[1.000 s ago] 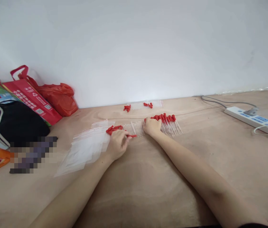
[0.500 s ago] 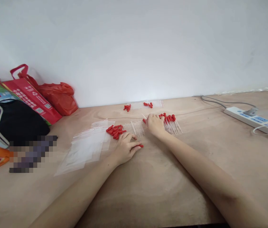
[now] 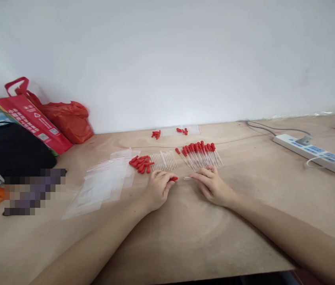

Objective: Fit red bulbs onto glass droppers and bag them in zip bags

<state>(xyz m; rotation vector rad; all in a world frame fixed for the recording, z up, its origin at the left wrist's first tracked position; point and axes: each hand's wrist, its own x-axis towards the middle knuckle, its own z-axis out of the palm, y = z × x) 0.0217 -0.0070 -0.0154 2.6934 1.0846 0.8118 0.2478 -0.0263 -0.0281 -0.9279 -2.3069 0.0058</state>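
My left hand [image 3: 161, 188] pinches a red rubber dropper bulb [image 3: 173, 179] between thumb and fingers. Facing it, a short way to the right, my right hand [image 3: 213, 186] is closed on a thin clear dropper tube [image 3: 186, 178], whose end points toward the bulb without touching it. Beyond my left hand lie a pile of loose red bulbs [image 3: 140, 162] and a row of bare clear tubes [image 3: 163, 160]. Behind my right hand is a row of droppers [image 3: 198, 148] with red bulbs on their tubes; one lies slightly apart at its left end.
Flat clear zip bags [image 3: 102, 186] overlap left of the bulbs. Farther back, another bag [image 3: 167, 131] lies with small red bulbs by it. Shopping bags [image 3: 33, 118] and a black drawstring bag [image 3: 19, 152] stand at left, a white power strip [image 3: 312, 152] at right.
My right hand has left the dropper row and come back toward me, now with a bare tube. A red-bulbed dropper lies at the row's left end. My left hand still has a bulb.
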